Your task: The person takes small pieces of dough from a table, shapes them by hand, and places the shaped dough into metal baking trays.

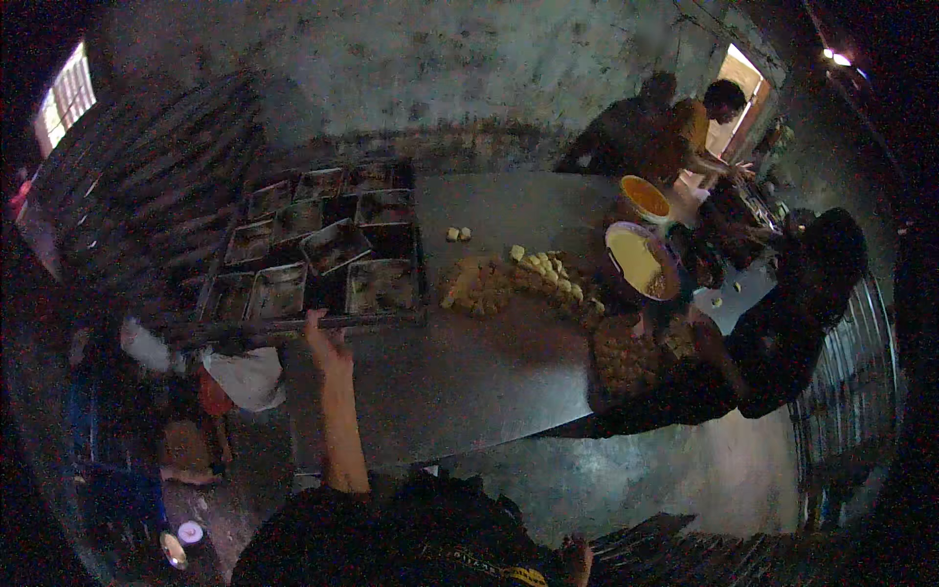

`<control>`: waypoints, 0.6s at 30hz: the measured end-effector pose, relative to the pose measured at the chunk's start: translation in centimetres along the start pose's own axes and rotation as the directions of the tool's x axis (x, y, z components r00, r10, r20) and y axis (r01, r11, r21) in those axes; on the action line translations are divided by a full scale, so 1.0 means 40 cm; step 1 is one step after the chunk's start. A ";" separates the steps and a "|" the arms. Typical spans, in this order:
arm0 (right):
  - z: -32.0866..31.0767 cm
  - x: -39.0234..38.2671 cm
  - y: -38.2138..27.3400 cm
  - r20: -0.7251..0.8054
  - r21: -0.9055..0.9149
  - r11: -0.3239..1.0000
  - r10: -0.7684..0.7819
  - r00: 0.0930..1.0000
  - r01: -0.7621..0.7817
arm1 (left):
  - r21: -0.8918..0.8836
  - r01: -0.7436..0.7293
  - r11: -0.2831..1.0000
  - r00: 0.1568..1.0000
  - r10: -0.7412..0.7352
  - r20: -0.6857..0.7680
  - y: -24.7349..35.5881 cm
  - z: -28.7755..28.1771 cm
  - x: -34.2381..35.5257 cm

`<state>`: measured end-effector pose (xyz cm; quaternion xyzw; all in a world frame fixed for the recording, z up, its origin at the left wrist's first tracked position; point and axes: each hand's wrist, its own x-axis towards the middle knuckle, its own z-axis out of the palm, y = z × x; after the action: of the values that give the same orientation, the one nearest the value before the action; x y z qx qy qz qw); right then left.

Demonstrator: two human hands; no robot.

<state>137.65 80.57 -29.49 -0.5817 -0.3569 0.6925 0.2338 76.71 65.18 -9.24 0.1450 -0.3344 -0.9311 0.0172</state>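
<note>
At the near edge of a large dark tray (293,330), my left hand (328,342) grips the rim, arm stretched forward over the table. Several rectangular metal loaf tins (277,291) stand in the tray. One loaf tin (335,247) sits askew, tilted across its neighbours, just beyond my fingers. Low at the picture's edge, by my body, my right hand (579,560) shows only in part, away from the table; its fingers cannot be made out. Pale dough lumps (553,277) lie on the table to the right of the tray, and two small dough pieces (458,235) lie apart from them.
The metal table (460,391) spans the middle. At right, a person in dark clothes (782,333) reaches toward a tray of round pieces (626,357). Beyond are a bowl with yellow contents (641,262) and an orange bowl (646,199). Another person (690,137) stands farther back.
</note>
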 end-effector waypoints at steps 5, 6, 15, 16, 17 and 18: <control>-0.226 0.003 -0.040 -0.100 -0.021 0.995 0.096 0.990 -0.099 | 0.039 0.137 0.990 0.989 -0.135 -0.051 -0.100 0.033 -0.235; -0.270 0.001 -0.047 -0.103 -0.030 0.993 0.106 0.989 -0.110 | 0.062 0.169 0.984 0.983 -0.164 -0.083 -0.120 0.051 -0.284; -0.539 0.003 0.051 -0.169 -0.086 0.989 0.103 0.980 -0.119 | 0.426 -0.097 0.900 0.986 0.028 0.166 -0.186 0.069 -0.232; -0.558 0.014 0.071 -0.187 -0.134 0.982 0.104 0.977 -0.130 | 0.460 -0.130 0.879 0.980 0.044 0.192 -0.185 0.050 -0.225; -0.570 0.010 0.107 -0.208 -0.187 0.972 0.102 0.973 -0.142 | 0.488 -0.130 0.863 0.979 0.033 0.203 -0.172 0.032 -0.222; -0.583 0.007 0.142 -0.229 -0.240 0.958 0.100 0.968 -0.155 | 0.520 -0.130 0.844 0.976 0.015 0.219 -0.163 0.016 -0.228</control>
<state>160.78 82.36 -35.61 -0.7001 -0.3776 0.5876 0.1486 85.68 71.81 -10.49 0.0338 -0.5839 -0.8108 -0.0232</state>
